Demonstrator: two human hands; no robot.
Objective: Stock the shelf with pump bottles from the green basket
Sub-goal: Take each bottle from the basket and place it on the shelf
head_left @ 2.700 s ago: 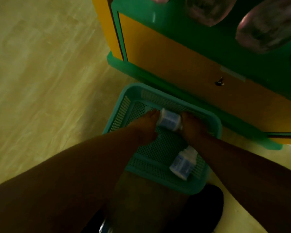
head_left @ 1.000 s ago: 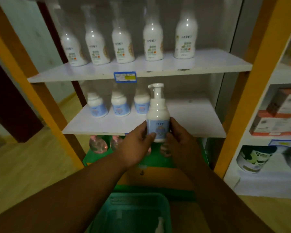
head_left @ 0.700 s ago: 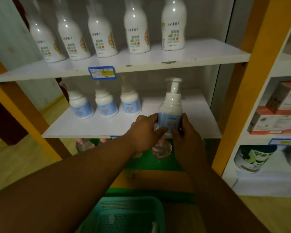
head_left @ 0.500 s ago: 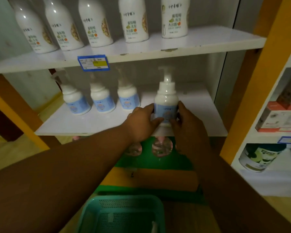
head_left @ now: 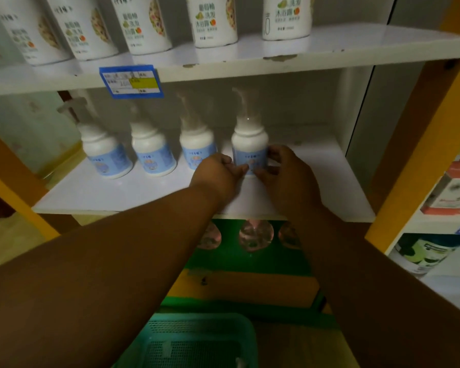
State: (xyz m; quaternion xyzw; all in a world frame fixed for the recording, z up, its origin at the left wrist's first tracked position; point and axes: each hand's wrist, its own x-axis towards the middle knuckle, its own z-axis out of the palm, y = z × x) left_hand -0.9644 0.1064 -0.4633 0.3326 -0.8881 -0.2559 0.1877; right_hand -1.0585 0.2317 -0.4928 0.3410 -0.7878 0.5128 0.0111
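On the white shelf point(head_left: 112, 192), three pump bottles point(head_left: 153, 155) stand in a row toward its left end. Right of them on the shelf, a fourth pump bottle point(head_left: 248, 147) is upright, its base hidden by fingers. The left hand point(head_left: 215, 176) grips its left side and the right hand point(head_left: 287, 173) its right. Below the shelf sits the green basket point(head_left: 197, 318).

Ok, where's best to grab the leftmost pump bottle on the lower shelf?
Probably its wide round body at the blue label, coming from the front. The leftmost pump bottle stands upright with bare lower shelf before it; its neighbour crowds the right side, and the thin pump head juts sideways.
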